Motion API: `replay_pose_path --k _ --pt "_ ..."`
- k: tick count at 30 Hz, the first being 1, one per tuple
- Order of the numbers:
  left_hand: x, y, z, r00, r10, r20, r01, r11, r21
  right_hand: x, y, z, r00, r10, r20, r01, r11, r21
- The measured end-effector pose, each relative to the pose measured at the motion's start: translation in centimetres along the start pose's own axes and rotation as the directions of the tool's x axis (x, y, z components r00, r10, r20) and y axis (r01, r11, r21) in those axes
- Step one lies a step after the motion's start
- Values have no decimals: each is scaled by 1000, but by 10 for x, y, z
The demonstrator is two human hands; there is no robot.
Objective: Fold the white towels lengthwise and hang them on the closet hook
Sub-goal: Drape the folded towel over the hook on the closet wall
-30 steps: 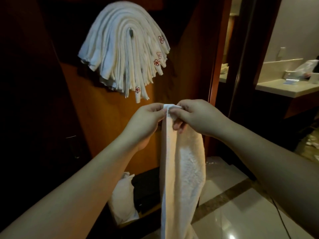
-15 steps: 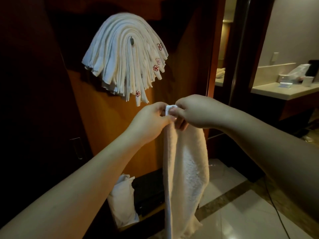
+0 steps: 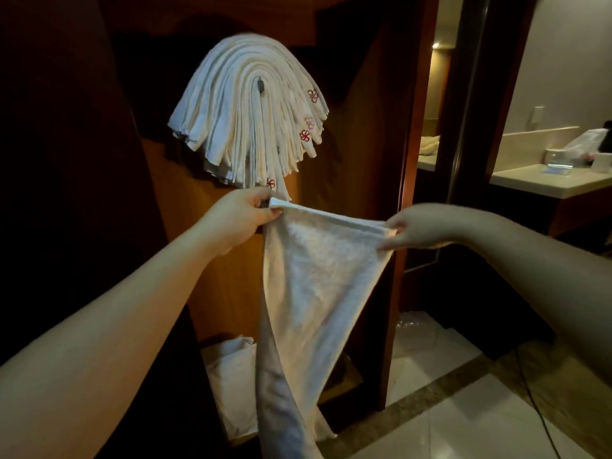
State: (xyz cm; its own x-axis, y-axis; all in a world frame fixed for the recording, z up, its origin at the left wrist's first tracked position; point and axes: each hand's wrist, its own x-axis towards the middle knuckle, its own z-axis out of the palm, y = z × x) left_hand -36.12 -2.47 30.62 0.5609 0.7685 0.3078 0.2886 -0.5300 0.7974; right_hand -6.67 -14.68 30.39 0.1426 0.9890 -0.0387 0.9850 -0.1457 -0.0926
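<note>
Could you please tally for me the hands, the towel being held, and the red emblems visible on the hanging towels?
Hands: 2, left hand and right hand
Held towel: 1
Red emblems showing on the hanging towels: 4, one faint
Total: 7

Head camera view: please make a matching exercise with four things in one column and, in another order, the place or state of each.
1. held towel
2. hung towels
3. left hand
4. right hand

A. draped in a thick stack over the closet hook
B. pinches the towel's top right corner
C. spread out, hanging down
D. grips the towel's top left corner

Pairs: 1-C, 2-A, 3-D, 4-B
</note>
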Motion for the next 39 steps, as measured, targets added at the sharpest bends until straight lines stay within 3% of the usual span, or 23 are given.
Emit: replay_pose_path --k 2,4,8,11,12,22,23,25,27,28,29,31,33,36,39 --pt "2 -3 -1 999 4 -51 -8 997 -74 0 4 -14 982 -26 -186 31 999 21" --pt "3 -2 -1 996 -3 -93 -14 983 -182 -5 3 -14 939 -59 -338 119 980 160" --pt "1 -2 3 992 -2 -124 -37 949 -313 -13 -2 14 797 29 -604 346 797 495" --pt "-3 0 10 994 -20 -110 -25 918 -396 -11 -3 28 778 190 -599 416 559 717" --pt "-4 1 13 994 -25 -106 -21 910 -414 -9 -4 32 768 236 -595 412 528 742" --pt "-4 7 37 997 44 -71 -77 814 -576 -20 -13 27 608 336 -719 498 544 675" --pt "-4 7 38 996 55 -63 -82 814 -575 -22 -10 26 629 329 -704 507 514 692" --pt "-3 6 40 997 76 -27 -77 798 -597 -25 -1 24 768 241 -593 504 343 792" --pt "-1 6 42 995 94 19 -63 788 -613 -29 9 24 941 64 -333 334 5 943" --pt "0 6 43 994 105 37 -60 787 -614 -31 14 25 979 -25 -204 200 -100 975" --pt "0 7 44 992 115 52 -59 788 -613 -34 18 25 988 -86 -128 116 -137 984" --pt "1 8 44 989 130 74 -58 792 -608 -36 27 27 985 -131 -108 93 -120 988" --pt "1 9 42 987 143 75 -70 797 -600 -36 31 27 976 -123 -180 163 -136 977" --pt "2 13 38 985 171 37 -112 777 -620 -36 27 24 952 -122 -280 241 -264 934" --pt "-1 11 48 990 112 82 -26 730 -683 -29 15 24 939 -133 -317 257 -340 905"
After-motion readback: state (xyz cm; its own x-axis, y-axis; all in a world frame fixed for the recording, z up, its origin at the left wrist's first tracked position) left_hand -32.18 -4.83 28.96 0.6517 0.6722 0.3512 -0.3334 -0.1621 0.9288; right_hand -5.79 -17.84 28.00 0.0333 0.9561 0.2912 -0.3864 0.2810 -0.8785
